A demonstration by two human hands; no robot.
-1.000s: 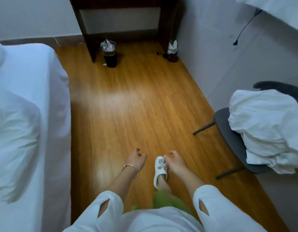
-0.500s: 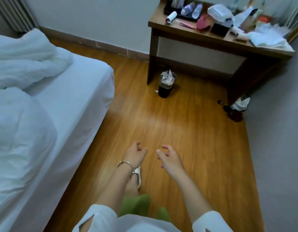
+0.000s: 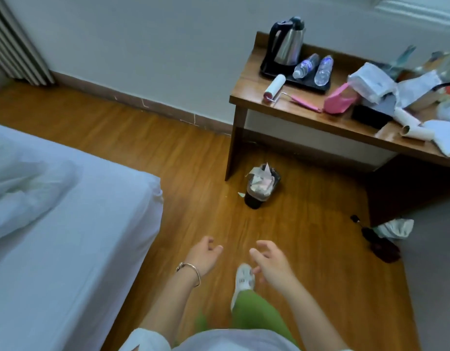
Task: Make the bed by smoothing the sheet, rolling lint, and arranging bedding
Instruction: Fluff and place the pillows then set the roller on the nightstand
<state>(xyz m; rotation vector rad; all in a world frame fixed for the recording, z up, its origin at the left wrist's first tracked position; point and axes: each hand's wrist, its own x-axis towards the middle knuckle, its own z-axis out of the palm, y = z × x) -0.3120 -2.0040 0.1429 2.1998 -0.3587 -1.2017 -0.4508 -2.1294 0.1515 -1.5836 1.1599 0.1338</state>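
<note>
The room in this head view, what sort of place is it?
Probably a hotel or guest bedroom: a white-sheeted bed, a brown wooden desk with a steel electric kettle and clear plastic water bottles on a tray.

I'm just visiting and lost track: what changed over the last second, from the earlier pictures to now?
The person turned from the chair piled with white bedding toward the desk and stepped closer, so the lint roller and kettle came into view. Nothing was picked up or let go. Unchanged: left hand and right hand hang loosely open and hold nothing; the bed stays unmade.
</note>
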